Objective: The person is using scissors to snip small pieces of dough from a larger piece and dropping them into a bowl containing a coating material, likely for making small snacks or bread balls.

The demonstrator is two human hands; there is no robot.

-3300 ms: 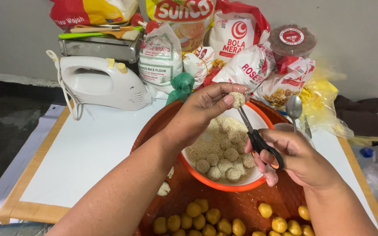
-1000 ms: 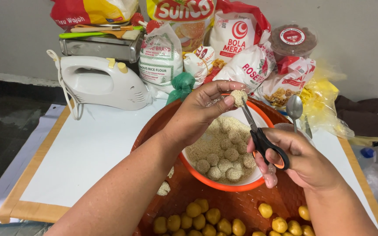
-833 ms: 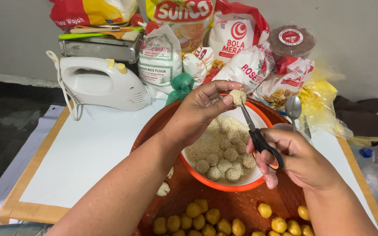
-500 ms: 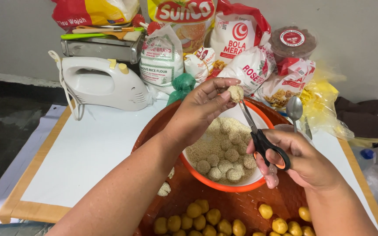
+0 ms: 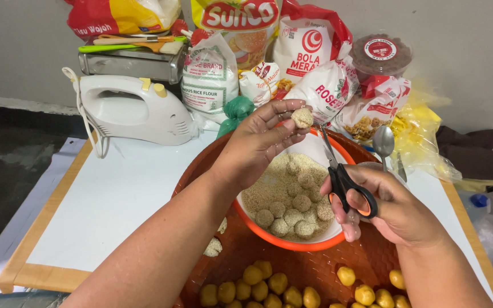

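Raised slightly since the earlier frame, the left hand (image 5: 263, 140) pinches a sesame-coated ball (image 5: 302, 117) between its fingertips above centre frame. Right hand (image 5: 392, 208), centre right, is clamped through the handles of black scissors (image 5: 340, 179), blades closed, tips just below the ball. Beneath, a white bowl with orange rim (image 5: 283, 242) contains sesame seeds and several coated balls. Around it, the orange tray (image 5: 241, 251) carries uncoated yellow balls (image 5: 263, 282) along the lower edge.

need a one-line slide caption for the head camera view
Left hand lifts a sesame-coated dough ball over the orange-rimmed bowl while the right hand holds scissors.
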